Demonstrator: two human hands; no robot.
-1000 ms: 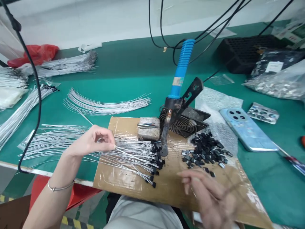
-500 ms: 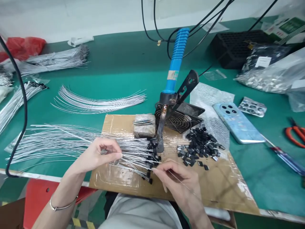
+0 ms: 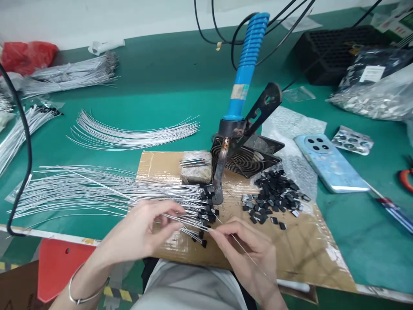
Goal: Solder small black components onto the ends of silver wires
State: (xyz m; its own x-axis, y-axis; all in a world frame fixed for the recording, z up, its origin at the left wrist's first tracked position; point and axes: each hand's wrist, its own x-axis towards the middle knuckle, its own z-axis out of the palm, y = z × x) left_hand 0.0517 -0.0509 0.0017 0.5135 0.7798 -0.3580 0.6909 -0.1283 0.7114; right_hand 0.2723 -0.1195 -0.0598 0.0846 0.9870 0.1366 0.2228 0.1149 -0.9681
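My left hand (image 3: 151,230) is over the white wires (image 3: 106,189), its thumb and forefinger curved and slightly apart. Some wires pass behind and between those fingers. My right hand (image 3: 245,247) pinches at the end of a white wire near the black connectors (image 3: 208,206). A thin silvery wire (image 3: 240,245), perhaps solder, runs back through that same hand. Just beyond the wire ends, a soldering iron with a blue handle (image 3: 248,56) stands tip down in a black metal holder. Loose black connectors (image 3: 277,193) lie heaped to the right on the cardboard (image 3: 300,254).
A dirty sponge block (image 3: 196,173) and a black fan (image 3: 247,160) sit by the iron. Another wire bundle (image 3: 138,137) lies behind. To the right are a blue phone (image 3: 329,163), bubble wrap (image 3: 290,125) and a plastic bag (image 3: 377,103). A black cable (image 3: 27,150) hangs at left.
My right hand has come left from beside the connector heap to the wire ends. My left hand has moved right along the wires, and its pinch has loosened. The view has shifted.
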